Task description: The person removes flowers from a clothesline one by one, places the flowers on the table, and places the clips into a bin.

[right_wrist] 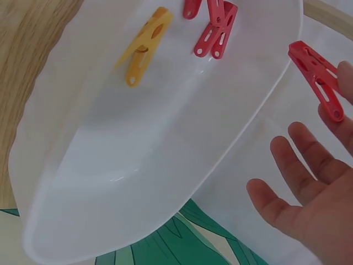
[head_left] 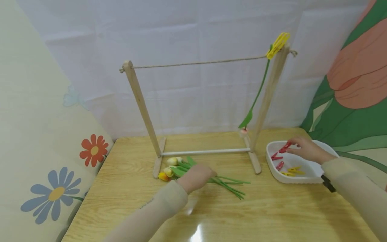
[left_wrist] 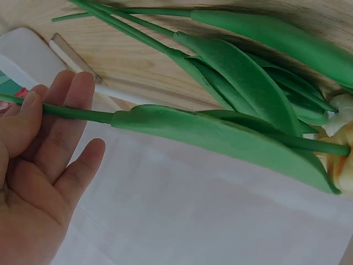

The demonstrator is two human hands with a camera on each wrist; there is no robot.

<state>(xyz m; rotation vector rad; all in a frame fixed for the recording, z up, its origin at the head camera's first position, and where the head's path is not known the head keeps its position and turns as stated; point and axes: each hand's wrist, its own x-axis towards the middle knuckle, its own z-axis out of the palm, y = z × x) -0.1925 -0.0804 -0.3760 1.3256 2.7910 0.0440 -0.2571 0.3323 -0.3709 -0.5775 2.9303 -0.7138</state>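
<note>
My left hand (head_left: 196,177) pinches the green stem of an artificial tulip between thumb and fingers. In the left wrist view its long leaf (left_wrist: 204,135) runs toward a pale orange bloom (left_wrist: 339,165) at the right edge. More tulips (head_left: 172,161) lie beneath on the table, with white, yellow and orange blooms. Over the white tub (right_wrist: 138,215), my right hand (head_left: 308,150) holds a red clothespin (right_wrist: 317,77) between thumb and forefinger, the other fingers spread. Other red clothespins (right_wrist: 218,33) and yellow clothespins (right_wrist: 146,44) lie inside the tub.
Behind the tulips stands a wooden frame (head_left: 142,107) with a twine line (head_left: 196,63) across its top. A yellow clothespin (head_left: 278,45) at the line's right end holds one tulip (head_left: 260,90) hanging bloom down. White cloth (head_left: 193,107) covers the back.
</note>
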